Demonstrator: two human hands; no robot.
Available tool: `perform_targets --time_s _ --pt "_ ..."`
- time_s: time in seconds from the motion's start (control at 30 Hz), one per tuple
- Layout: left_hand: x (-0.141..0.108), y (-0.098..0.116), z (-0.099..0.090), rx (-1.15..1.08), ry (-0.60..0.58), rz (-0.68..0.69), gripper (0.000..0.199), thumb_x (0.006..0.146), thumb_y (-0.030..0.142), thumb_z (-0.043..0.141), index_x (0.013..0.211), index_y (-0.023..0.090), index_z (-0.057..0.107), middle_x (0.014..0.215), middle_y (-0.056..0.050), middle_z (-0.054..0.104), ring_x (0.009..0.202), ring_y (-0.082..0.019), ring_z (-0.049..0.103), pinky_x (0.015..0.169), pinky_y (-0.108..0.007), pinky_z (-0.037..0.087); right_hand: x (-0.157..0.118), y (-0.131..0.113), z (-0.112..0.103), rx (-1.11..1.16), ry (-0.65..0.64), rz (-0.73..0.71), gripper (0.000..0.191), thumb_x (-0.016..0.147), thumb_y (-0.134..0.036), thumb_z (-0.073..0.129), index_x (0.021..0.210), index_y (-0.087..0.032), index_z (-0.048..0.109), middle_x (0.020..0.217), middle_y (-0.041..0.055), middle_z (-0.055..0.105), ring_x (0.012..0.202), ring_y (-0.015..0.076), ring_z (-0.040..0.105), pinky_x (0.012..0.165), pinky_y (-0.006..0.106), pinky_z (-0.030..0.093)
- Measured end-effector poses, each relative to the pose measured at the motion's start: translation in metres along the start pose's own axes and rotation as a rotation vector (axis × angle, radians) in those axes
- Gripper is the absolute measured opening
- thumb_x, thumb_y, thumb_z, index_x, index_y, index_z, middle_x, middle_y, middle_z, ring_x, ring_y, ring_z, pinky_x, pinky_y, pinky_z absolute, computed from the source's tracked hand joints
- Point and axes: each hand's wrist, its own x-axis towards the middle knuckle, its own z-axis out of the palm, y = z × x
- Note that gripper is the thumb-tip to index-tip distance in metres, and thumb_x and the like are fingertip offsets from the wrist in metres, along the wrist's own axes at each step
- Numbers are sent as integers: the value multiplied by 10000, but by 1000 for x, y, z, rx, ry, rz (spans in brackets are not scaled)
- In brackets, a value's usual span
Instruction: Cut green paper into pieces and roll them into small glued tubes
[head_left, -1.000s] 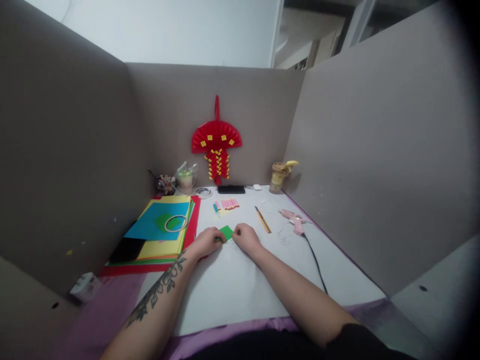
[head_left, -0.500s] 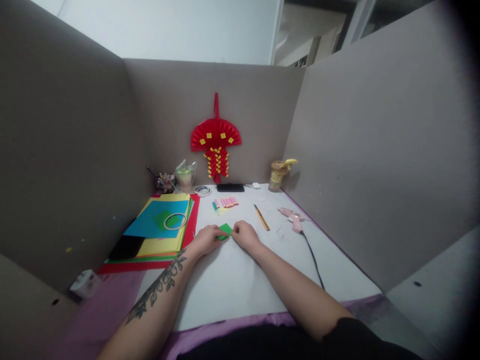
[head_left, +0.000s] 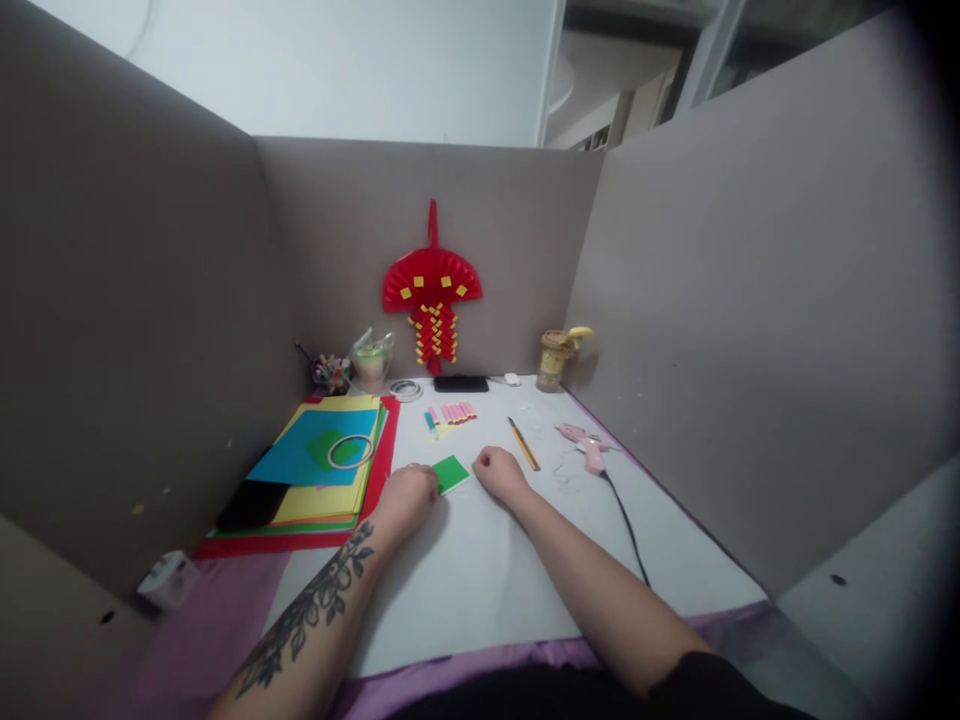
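In the head view, my left hand (head_left: 409, 497) is closed on the left edge of a small green piece of paper (head_left: 452, 474) with a pale strip along its near edge. The paper lies at or just above the white work surface. To its right, my right hand (head_left: 501, 473) is curled closed, a small gap away from the paper. Whatever its fingers may hold is hidden. Beyond the hands lie a row of small pink rolls (head_left: 459, 412) and a teal roll (head_left: 430, 425). An orange craft knife (head_left: 523, 444) rests past my right hand.
A stack of coloured paper (head_left: 311, 445) with a tape ring (head_left: 350, 452) on top lies at left. A pink glue gun (head_left: 586, 447) trails its cord at right. A phone (head_left: 461, 384), cups and a pen holder line the back panel, where a red paper ornament (head_left: 432, 285) hangs.
My right hand has come away from the green paper and moved slightly right. More of the paper shows now. The view has tilted up a little.
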Motion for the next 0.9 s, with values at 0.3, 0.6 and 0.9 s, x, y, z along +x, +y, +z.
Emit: perform_targets --time_s 0.3,0.6,0.9 --pt "8 -6 9 110 146 -135 463 824 315 487 1270 198 451 1172 -112 570 1101 -251 474 917 -368 339 -5 -5 2 -2 -53 -74 173 758 -219 511 818 -211 672 921 38 624 779 145 555 661 227 354" --pt "29 -10 19 103 132 -221 351 822 232 440 1160 184 525 1044 -131 609 1017 -281 522 824 -391 381 -11 -7 -1 27 -83 -175 176 704 -167 548 835 -214 656 899 22 598 802 148 551 689 225 367" --pt "30 -12 19 -86 70 -313 280 775 182 438 978 178 632 958 -128 648 924 -253 579 693 -304 414 -6 -2 6 148 -11 -161 233 753 -133 473 931 -191 612 918 35 599 810 136 547 739 236 383"
